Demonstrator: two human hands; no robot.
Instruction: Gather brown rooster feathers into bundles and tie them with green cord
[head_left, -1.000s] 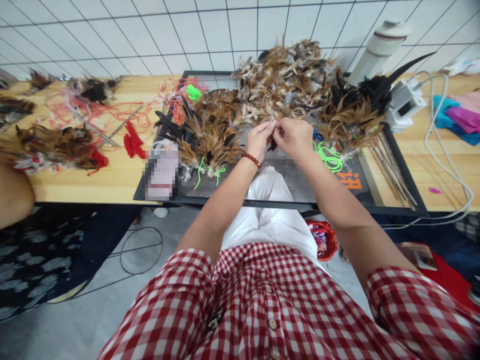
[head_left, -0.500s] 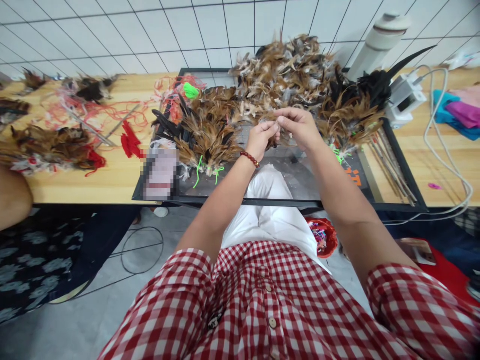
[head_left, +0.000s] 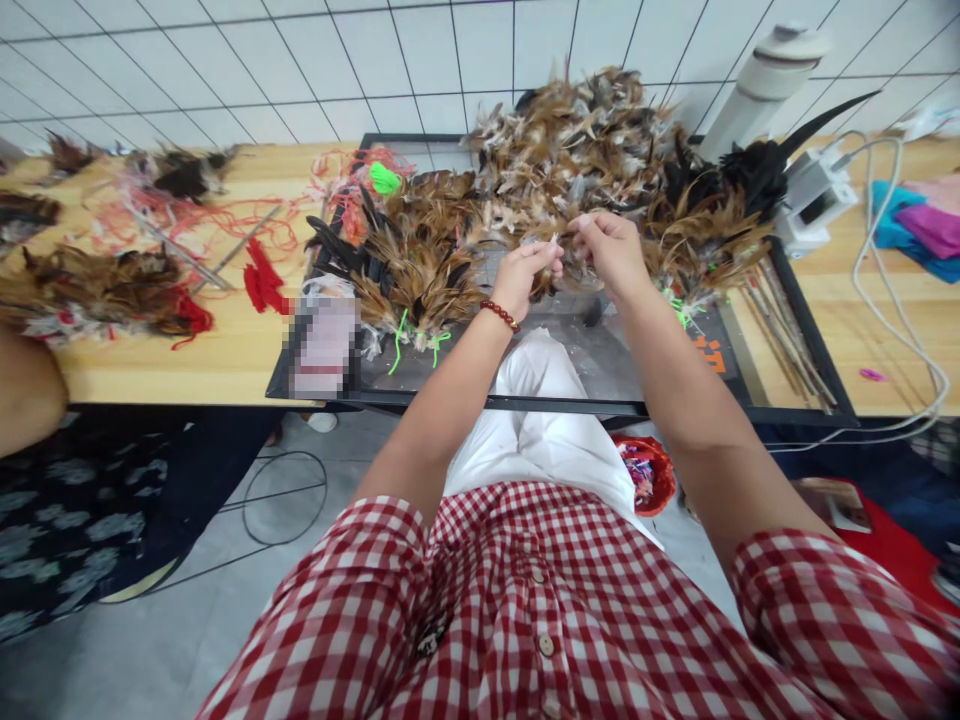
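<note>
My left hand [head_left: 525, 275], with a beaded bracelet at the wrist, pinches what looks like a small feather [head_left: 554, 240] whose pale tip shows above the thumb. Just to its right, my right hand [head_left: 611, 250] has its thumb and fingers drawn together; what they hold, if anything, blends into the feathers behind. A big heap of brown feathers [head_left: 570, 140] lies beyond both hands. Left of my hands sit brown feather bunches [head_left: 420, 270] tied with green yarn, and another brown bunch [head_left: 697, 235] lies to the right.
A black-edged board [head_left: 480, 400] lies under the feathers. Thin sticks [head_left: 791, 330], a white power block [head_left: 814, 205] with cables and a white bottle [head_left: 761, 90] stand to the right. Red yarn [head_left: 262, 280] and a feather bunch [head_left: 105, 285] lie left, beside another person's arm [head_left: 26, 390].
My hands have come apart: the right has moved a little to the right, the left stays near its place. The pale tip at the left thumb now shows.
</note>
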